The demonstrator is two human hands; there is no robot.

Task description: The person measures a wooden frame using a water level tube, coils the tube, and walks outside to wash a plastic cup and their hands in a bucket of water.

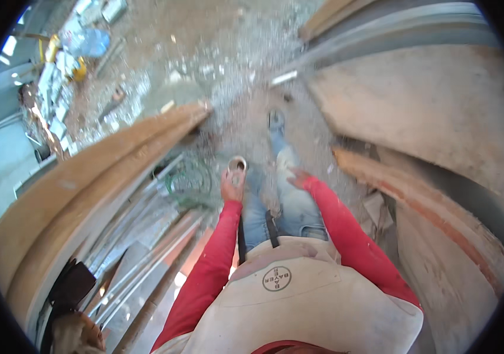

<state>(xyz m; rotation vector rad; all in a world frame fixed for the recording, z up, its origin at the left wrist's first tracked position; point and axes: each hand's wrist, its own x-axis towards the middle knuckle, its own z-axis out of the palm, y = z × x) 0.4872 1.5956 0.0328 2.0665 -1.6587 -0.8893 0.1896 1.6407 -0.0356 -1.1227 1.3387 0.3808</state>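
Note:
My left hand [232, 187] is closed around a small round thing with a pale rim [238, 157] and a darker middle. It looks like a cup or a roll of tape; blur hides which. I hold it in front of my left thigh. Beside my right leg hangs my right hand [302, 178], near the knee of the pale blue jeans [292, 203]. Its fingers look loosely apart, with nothing visible in them. Both arms wear red sleeves, and one shoe [275, 120] points forward on the dusty ground.
Long wooden boards [104, 153] lean on my left, above metal strips and a tangle of green wire [190, 180]. Large wooden panels [417, 106] and a rough-edged board [423, 200] crowd the right. Rubble and plastic waste [87, 42] lie ahead at the far left.

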